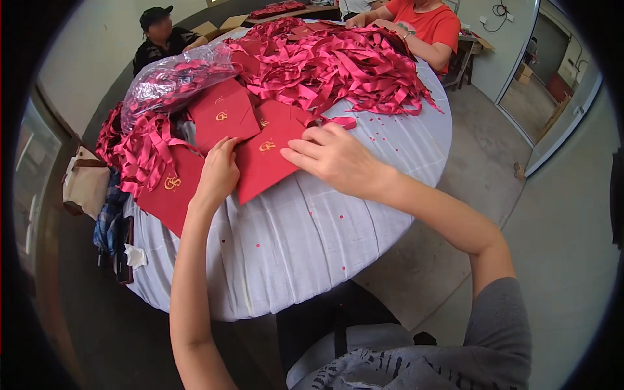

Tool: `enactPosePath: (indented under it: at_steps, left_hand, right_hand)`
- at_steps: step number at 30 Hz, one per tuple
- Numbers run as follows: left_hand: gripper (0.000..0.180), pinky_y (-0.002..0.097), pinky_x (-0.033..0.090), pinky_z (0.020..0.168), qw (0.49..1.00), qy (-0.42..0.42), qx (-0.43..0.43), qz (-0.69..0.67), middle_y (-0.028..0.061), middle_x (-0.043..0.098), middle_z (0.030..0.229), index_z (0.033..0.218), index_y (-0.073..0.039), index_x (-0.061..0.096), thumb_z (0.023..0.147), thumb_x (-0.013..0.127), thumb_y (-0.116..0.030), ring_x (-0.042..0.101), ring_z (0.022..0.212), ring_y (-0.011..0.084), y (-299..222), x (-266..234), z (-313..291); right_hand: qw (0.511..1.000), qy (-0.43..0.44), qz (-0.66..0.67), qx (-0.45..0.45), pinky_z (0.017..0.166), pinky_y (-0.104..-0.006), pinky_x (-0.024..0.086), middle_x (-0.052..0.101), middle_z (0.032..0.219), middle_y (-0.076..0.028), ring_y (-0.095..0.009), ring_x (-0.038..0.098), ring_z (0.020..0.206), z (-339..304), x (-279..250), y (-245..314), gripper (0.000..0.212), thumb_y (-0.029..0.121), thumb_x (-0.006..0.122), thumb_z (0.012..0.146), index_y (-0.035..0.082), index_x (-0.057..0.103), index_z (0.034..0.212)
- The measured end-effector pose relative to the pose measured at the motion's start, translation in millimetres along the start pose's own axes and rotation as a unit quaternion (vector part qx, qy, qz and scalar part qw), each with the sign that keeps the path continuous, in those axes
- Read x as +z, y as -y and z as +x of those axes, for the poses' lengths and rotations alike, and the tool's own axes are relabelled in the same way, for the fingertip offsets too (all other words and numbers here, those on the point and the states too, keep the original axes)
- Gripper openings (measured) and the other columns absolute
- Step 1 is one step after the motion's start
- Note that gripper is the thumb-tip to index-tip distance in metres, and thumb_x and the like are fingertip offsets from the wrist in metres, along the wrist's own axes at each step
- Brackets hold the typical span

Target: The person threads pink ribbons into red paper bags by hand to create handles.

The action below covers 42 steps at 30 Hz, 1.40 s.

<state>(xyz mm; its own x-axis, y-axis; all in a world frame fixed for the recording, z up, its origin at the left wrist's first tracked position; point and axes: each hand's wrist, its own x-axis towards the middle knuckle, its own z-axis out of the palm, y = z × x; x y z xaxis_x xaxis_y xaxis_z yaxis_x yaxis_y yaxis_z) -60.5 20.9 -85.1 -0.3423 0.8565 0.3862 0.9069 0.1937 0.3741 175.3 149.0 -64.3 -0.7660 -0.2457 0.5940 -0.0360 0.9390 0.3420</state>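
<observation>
One beige bag is at the left, then one white tissue by the tabletop's left edge. A small ribbon heap, partly under one clear plastic bag, covers the top of the leftmost card. At least four red cards show, overlapping, each with a gold emblem. The left hand has its fingers at the left edge of the front card; I cannot tell whether they grasp it. The right hand's fingers are bent over that card's right edge, hiding part of it; their grip cannot be told either. Five red specks dot the near side. One large ribbon heap fills the far side, before one person in red.
</observation>
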Motion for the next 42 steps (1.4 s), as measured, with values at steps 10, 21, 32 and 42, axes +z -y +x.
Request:
enactPosePath:
  at_steps: [10,21,32,42]
  left_hand:
    - [0.024,0.0370,0.047,0.086,0.993,0.056,0.018,-0.100,0.0196,0.061,0.107,0.104,0.003,0.063,0.083,0.061,-0.008,0.058,0.101,0.0328,-46.9,-11.2,-18.8]
    - [0.022,0.0250,0.044,0.075,0.928,0.087,-0.169,-0.321,0.0030,0.058,0.086,0.095,0.000,0.059,0.075,0.066,0.003,0.056,0.084,0.0128,-41.6,-23.6,-30.5]
    - [0.022,0.0381,0.044,0.072,0.980,-0.101,0.135,-0.108,0.0143,0.054,0.085,0.091,0.003,0.052,0.071,0.054,0.014,0.052,0.082,0.0313,-149.9,-84.4,-62.6]
    - [0.025,0.0377,0.035,0.077,0.963,-0.101,0.194,0.155,0.0052,0.056,0.083,0.092,-0.005,0.058,0.069,0.066,-0.003,0.049,0.085,0.0255,-176.5,-103.7,-100.1]
  right_hand:
    - [0.994,0.029,0.097,0.035,0.082,-0.0349,0.050,0.059,0.111,-0.010,-0.024,0.055,0.098,-50.1,-22.6,32.8,0.048,0.006,0.063,0.069,0.000,0.059,0.116]
    - [0.953,0.108,0.264,0.100,0.092,-0.0366,0.046,0.055,0.118,-0.013,-0.029,0.050,0.112,-39.2,-41.5,42.0,0.050,0.001,0.069,0.071,-0.001,0.056,0.119]
    - [0.967,-0.177,0.146,0.112,0.083,-0.0383,0.041,0.057,0.101,-0.008,-0.025,0.052,0.098,21.0,-68.2,36.1,0.033,0.007,0.066,0.073,0.003,0.061,0.106]
    - [0.974,-0.208,0.070,0.060,0.078,-0.0333,0.039,0.054,0.086,-0.004,-0.017,0.055,0.082,14.2,-92.3,63.4,0.015,0.015,0.057,0.074,0.005,0.057,0.086]
